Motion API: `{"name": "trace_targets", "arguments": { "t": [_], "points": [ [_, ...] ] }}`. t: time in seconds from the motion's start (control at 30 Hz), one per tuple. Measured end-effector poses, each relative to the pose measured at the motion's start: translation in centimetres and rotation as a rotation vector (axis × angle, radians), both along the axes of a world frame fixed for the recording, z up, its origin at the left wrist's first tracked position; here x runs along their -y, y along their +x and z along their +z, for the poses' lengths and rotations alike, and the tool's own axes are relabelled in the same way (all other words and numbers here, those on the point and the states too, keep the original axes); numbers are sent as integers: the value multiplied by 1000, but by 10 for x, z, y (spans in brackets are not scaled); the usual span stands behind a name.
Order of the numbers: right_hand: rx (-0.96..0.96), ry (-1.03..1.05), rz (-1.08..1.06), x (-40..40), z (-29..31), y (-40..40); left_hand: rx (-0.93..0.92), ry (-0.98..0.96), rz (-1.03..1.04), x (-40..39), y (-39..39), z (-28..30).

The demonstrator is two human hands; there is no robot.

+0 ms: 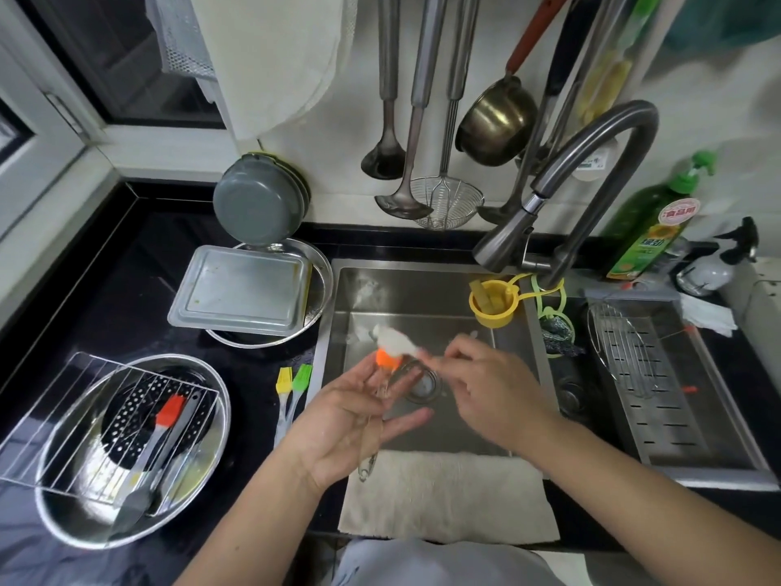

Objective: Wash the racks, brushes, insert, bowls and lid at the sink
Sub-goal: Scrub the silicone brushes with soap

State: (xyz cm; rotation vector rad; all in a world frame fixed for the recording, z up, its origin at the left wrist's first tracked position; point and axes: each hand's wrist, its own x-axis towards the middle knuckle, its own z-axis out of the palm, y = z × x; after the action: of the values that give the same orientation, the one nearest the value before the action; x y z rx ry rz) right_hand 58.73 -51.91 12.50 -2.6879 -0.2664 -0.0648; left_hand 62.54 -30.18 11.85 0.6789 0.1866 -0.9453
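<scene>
Over the sink [422, 289] I see the orange brush [386, 359] lying across my left hand [346, 420], fingers loosely open under its clear handle. My right hand [490, 391] pinches a foamy sponge [395, 341] against the bristles.

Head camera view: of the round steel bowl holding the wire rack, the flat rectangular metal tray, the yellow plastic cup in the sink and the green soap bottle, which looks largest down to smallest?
1. Round steel bowl, though nearest the camera.
2. Rectangular metal tray.
3. Green soap bottle.
4. Yellow plastic cup.
</scene>
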Motion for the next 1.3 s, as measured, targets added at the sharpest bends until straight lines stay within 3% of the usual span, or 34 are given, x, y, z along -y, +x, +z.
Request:
{"name": "trace_targets", "arguments": {
  "t": [0.1, 0.23, 0.4, 0.53, 0.6, 0.7, 0.83, 1.0, 1.17, 1.3],
  "points": [
    [63, 44, -150, 4, 5, 13, 4, -4, 30, 0, -2, 1],
    [-12, 92, 42, -14, 11, -11, 31, -46, 97, -2, 3, -4],
    [-78, 72, 98, -20, 4, -17, 20, -60, 185, -2, 5, -3],
    [-27, 75, 14, -16, 13, -5, -127, -186, 196, -5, 5, 4],
    [-58, 76, 69, -20, 14, -13, -190, -221, 221, -6, 6, 6],
    [-128, 82, 186, -23, 16, -30, -214, -228, 228, -5, 5, 4],
    [-48, 36, 56, -11, 19, -4, -200, -168, 201, 0, 3, 4],
    [-137, 163, 199, -32, 22, -38, -223, -117, 335, 4, 5, 18],
    [-42, 132, 121, -29, 19, -25, -229, -111, 362, 9, 1, 20],
    [-106, 187, 292, -36, 28, -43, -242, -156, 321, 4, 10, 13]
  ]
}}
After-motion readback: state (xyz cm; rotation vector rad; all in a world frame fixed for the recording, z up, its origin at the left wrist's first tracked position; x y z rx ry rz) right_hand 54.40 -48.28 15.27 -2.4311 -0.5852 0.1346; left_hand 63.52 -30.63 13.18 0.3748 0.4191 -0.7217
